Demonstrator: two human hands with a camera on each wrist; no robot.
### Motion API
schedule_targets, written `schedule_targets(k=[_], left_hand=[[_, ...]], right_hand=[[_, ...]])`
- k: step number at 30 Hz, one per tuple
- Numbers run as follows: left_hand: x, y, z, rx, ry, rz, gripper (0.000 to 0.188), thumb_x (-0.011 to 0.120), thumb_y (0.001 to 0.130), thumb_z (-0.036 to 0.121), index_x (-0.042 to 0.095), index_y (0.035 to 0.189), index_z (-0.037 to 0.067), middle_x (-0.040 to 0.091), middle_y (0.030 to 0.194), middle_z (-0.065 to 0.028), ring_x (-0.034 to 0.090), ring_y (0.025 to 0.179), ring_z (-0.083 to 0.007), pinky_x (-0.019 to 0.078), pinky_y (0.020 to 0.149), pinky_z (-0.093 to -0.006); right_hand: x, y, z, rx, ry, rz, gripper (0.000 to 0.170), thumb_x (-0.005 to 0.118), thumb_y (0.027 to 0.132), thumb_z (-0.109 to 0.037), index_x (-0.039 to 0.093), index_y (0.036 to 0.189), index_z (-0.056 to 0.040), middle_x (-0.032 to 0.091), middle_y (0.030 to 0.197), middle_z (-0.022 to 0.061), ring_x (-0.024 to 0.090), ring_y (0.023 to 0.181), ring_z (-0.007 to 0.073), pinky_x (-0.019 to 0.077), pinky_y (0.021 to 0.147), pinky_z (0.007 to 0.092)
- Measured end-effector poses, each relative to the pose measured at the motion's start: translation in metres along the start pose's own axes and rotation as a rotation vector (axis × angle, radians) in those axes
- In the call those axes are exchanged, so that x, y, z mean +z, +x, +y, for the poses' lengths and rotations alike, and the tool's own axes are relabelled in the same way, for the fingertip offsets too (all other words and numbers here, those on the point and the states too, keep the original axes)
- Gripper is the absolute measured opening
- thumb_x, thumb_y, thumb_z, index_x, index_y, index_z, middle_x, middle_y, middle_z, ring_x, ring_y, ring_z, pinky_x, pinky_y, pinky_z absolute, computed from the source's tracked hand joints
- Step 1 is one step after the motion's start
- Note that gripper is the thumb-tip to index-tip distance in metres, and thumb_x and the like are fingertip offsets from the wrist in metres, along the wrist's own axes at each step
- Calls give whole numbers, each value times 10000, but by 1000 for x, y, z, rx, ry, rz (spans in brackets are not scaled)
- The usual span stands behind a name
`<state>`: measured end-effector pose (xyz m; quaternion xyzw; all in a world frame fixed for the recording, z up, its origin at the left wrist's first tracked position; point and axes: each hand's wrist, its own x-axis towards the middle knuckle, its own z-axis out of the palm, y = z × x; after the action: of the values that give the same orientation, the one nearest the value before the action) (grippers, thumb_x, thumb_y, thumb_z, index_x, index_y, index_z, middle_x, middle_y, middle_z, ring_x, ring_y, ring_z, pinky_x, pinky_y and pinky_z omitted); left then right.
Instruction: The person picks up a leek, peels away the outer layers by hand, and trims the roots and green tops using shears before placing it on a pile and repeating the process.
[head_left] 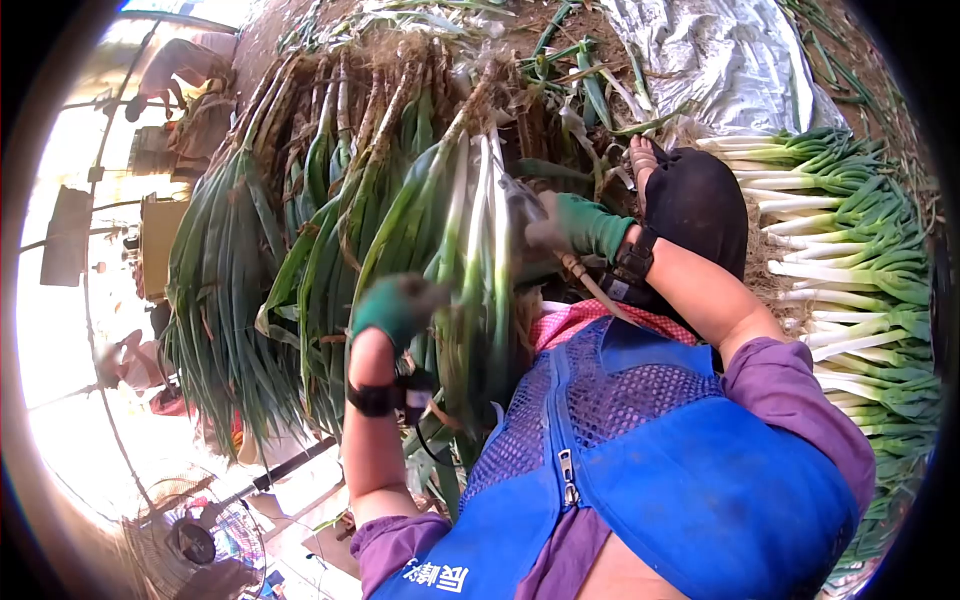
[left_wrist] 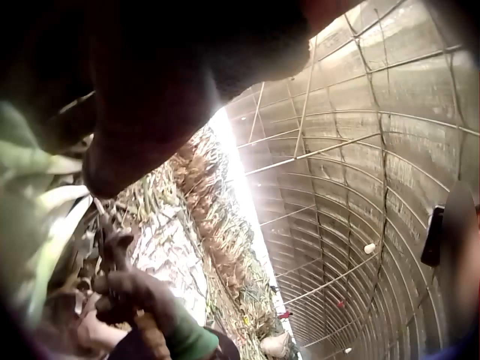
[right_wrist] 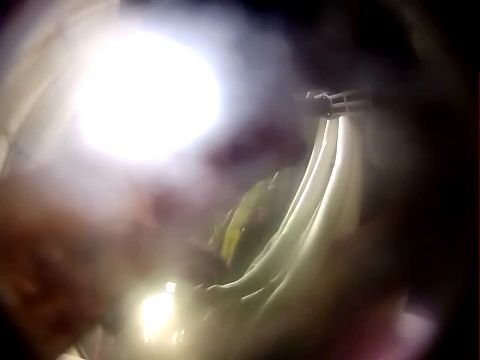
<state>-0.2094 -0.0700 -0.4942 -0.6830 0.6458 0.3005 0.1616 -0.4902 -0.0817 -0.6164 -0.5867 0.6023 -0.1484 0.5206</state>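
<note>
Bunch of spring onions with long white stalks and green leaves (head_left: 476,215): lay just in front of the blue vest, between the wearer's two hands, leaves toward the vest. Right wrist view showed the pale stalks close up, much blurred.

Left hand, in a green glove with dark fingers (head_left: 400,308): at the leafy part of the bunch, front left of the vest. Motion blur; could not tell whether its fingers were closed on the leaves or only against them.

Right hand, in a matching green glove (head_left: 578,225): by the white stalks, front right of the vest. Fingers curled round a tan, ribbed rod (left_wrist: 153,336), best seen from the left wrist.

Big heap of untrimmed onions, brown roots and long drooping green leaves (head_left: 235,220): front left of the vest, roots away from it. Long row of clean white-stalked onions (head_left: 860,260): right of the vest, white ends toward it, leaves outward. Crumpled whitish plastic sheet (head_left: 715,60): well ahead of the vest, to the right, at the row's far end.

Round wire-caged fan (head_left: 193,540): well left of the vest. Blue vest (head_left: 700,470): mesh panel, front zip, worn over purple sleeves (head_left: 800,400).
</note>
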Motion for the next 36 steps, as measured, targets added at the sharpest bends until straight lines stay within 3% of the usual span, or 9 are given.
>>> schedule_targets(k=[1,3,8,12,17,23,30,32,36], left_hand=[[-13,2,13,-32,-145,144,478,727,865,492,752,1061,56,748,887,-96,673,801,-140,530,770,-300],[-11,69,-21,177,-256,365,498,687,874,458,691,1165,54,741,1002,-141,707,906,-207,545,809,-336],[20,143,20,-91,494,449,448,615,830,311,626,1205,66,694,1148,-209,666,1095,-336,540,911,-448],[-4,133,27,-113,341,352,491,663,774,320,608,1198,78,677,1169,-224,651,1124,-366,535,929,-448],[-38,109,-4,30,-27,345,534,761,698,386,664,1073,19,716,944,-211,704,880,-331,540,788,-424],[-17,89,12,-11,121,355,546,777,712,423,654,1078,38,714,986,-214,690,933,-368,530,816,-455],[2,99,39,39,245,352,587,752,755,424,567,1184,70,701,1055,-226,665,1018,-415,523,863,-501],[5,93,43,43,254,327,574,740,761,431,569,1178,77,694,1090,-231,662,1028,-416,523,868,-504],[7,95,42,42,271,275,767,723,773,467,487,1420,131,656,1220,-250,638,1120,-407,501,942,-490]], right_hand=[[3,4,2,3,32,-53,595,687,720,-403,608,1085,60,682,991,280,680,926,376,524,798,418],[4,9,4,8,91,-146,613,697,718,-416,603,1094,59,673,1022,290,674,952,384,519,818,421],[6,-11,-2,13,45,-10,649,668,722,-418,611,1126,86,678,1040,287,680,979,375,518,857,402],[9,-13,17,27,43,43,644,676,739,-436,611,1115,84,680,1030,274,675,970,371,516,851,405],[2,-15,18,-51,220,6,526,672,753,-393,595,1046,36,652,895,187,646,841,297,502,772,393],[8,-65,-26,-243,208,-115,510,667,746,-324,567,1122,7,571,797,103,590,747,235,466,693,374],[6,-56,-31,-150,173,-35,450,668,766,-340,563,1052,-9,576,793,118,593,730,264,474,685,391],[10,-47,-33,-163,130,19,456,650,761,-356,614,1013,22,676,863,229,674,812,348,519,742,423],[18,-21,-38,-107,129,-5,475,655,746,-363,642,1016,28,690,880,237,688,840,348,529,753,412]])
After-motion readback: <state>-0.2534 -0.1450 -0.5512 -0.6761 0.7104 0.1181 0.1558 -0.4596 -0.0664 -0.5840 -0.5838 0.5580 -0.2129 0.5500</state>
